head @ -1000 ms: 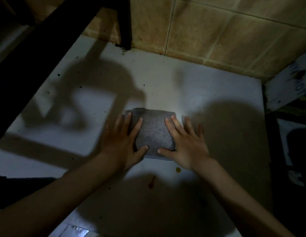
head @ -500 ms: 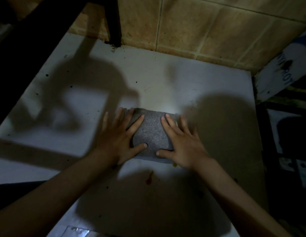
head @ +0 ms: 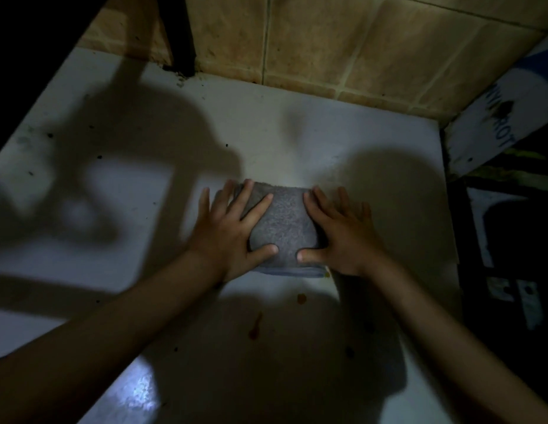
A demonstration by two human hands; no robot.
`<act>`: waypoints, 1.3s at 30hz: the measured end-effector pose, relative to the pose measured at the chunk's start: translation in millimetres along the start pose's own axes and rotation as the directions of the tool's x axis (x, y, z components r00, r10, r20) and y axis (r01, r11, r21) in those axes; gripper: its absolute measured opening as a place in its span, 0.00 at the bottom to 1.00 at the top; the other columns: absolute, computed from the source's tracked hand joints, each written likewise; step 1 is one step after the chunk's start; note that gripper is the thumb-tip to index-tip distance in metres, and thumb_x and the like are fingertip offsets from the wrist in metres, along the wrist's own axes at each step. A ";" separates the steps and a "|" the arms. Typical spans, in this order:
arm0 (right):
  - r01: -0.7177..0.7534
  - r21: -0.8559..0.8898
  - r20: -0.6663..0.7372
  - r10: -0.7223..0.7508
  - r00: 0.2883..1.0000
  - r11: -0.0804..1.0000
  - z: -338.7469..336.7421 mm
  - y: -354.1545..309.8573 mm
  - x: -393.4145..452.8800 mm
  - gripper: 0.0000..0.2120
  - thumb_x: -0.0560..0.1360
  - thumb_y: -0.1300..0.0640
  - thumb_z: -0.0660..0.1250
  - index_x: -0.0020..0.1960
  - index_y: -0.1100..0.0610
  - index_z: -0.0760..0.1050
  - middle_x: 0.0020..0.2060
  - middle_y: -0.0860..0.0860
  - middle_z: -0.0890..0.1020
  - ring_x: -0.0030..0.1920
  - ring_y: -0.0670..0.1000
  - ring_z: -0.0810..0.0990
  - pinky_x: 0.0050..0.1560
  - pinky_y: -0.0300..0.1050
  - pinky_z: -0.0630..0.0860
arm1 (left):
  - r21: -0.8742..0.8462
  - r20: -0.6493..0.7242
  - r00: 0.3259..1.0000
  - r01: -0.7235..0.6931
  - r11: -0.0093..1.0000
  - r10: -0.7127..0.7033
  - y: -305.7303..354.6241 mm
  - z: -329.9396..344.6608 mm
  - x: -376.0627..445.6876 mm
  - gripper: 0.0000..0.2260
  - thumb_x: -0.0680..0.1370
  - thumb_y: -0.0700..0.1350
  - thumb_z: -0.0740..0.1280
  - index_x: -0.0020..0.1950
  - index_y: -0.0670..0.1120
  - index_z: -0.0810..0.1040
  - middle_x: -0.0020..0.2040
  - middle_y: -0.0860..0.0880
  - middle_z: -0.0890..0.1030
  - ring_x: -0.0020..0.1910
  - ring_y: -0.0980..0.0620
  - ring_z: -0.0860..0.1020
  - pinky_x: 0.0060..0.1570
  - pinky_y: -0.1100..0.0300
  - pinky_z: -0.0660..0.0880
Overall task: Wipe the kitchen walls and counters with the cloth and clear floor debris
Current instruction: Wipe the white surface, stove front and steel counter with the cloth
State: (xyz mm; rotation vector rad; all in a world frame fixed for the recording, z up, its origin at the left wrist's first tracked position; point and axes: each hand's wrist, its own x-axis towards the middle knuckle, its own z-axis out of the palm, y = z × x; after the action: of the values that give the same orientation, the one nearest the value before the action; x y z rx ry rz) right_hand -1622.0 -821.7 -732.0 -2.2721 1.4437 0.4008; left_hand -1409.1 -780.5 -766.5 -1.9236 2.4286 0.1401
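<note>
Cloth: folded grey cloth [head: 283, 228], nubbly terry texture, roughly rectangular with a pale bottom edge, lying flat mid-counter.
Left hand [head: 228, 237]: flat, fingers spread, pressing the cloth's left side; grasps nothing.
Right hand [head: 343, 240]: flat, fingers splayed, pressing the cloth's right side; grasps nothing.
Counter [head: 297, 139]: smooth white glossy surface, dark specks, orange-red stains [head: 301, 298] just below the cloth.
Wall [head: 358, 50]: tan matte tiles with pale grout lines, behind the counter.

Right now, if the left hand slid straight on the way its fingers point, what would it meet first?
Bare white counter, then probably the tan tiled wall. The left hand lies flat on the grey cloth, fingers aimed up-right; depth is unclear.
</note>
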 end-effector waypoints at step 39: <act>-0.138 0.051 0.046 0.135 0.990 0.989 49.3 8.8 -111.6 0.52 0.68 0.31 0.63 0.75 0.46 0.30 0.75 0.42 0.34 0.74 0.55 0.32 0.70 0.61 0.33 | 0.010 0.012 0.984 -0.177 0.984 0.177 72.6 8.5 -59.8 0.39 0.68 0.71 0.53 0.74 0.51 0.63 0.74 0.40 0.64 0.71 0.35 0.63 0.65 0.37 0.47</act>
State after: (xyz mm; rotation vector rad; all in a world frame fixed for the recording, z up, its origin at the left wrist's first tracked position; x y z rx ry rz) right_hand -1677.9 -713.0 -726.3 -2.1171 1.5747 0.4431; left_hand -1466.3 -705.3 -766.4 -1.6948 2.5848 0.1417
